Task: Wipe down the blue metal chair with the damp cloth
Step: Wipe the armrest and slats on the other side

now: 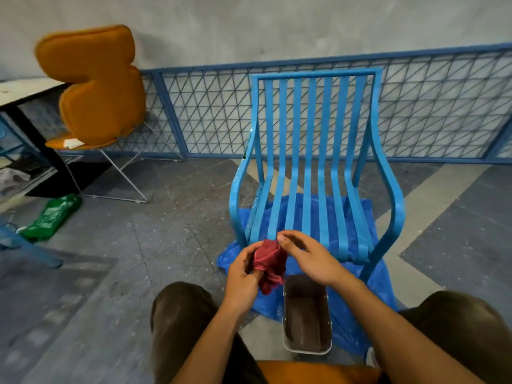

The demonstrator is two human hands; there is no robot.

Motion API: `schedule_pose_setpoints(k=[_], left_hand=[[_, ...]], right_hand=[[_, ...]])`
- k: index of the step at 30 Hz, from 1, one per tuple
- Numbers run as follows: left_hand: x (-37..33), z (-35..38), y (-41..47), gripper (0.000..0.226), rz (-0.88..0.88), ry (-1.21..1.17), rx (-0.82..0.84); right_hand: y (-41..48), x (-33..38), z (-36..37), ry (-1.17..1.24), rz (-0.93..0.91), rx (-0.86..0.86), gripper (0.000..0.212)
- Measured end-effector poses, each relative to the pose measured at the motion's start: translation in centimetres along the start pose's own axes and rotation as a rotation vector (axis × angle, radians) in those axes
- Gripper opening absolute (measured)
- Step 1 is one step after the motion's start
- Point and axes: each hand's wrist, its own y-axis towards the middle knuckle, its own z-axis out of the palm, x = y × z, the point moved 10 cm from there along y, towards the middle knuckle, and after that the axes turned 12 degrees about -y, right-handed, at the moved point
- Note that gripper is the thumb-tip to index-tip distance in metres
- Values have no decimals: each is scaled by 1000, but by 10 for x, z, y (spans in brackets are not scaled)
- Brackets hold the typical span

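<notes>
Head view: bunching cloth (270,259), left hand (243,275) gripping it, right hand (310,256) pinching its top, likely needing pressing onto chair (315,74) slats next

Grey wall (277,23), blue mesh railing (443,106), speckled floor (152,231), orange chair (97,87)

The left hand (243,275) grips a bunched red cloth (270,261) just in front of the blue metal chair (308,176). The right hand (310,256) pinches the cloth's upper edge. The chair stands on a blue tarp (374,281). A brown tray (286,322) lies between the person's knees.
</notes>
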Motion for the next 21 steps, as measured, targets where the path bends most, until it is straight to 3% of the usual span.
schedule_pose_setpoints(k=[6, 14, 18, 21], left_hand=[[9, -52, 29, 46, 30, -66, -161], [15, -112, 97, 47, 71, -195, -379], [13, -115, 134, 45, 85, -175, -379], [2, -105, 165, 50, 146, -30, -365]], right_hand=[[55, 42, 44, -169, -8, 250, 45], [139, 35, 50, -67, 80, 98, 59], [174, 2, 57, 21, 190, 70, 65], [198, -16, 64, 7, 220, 66, 74]])
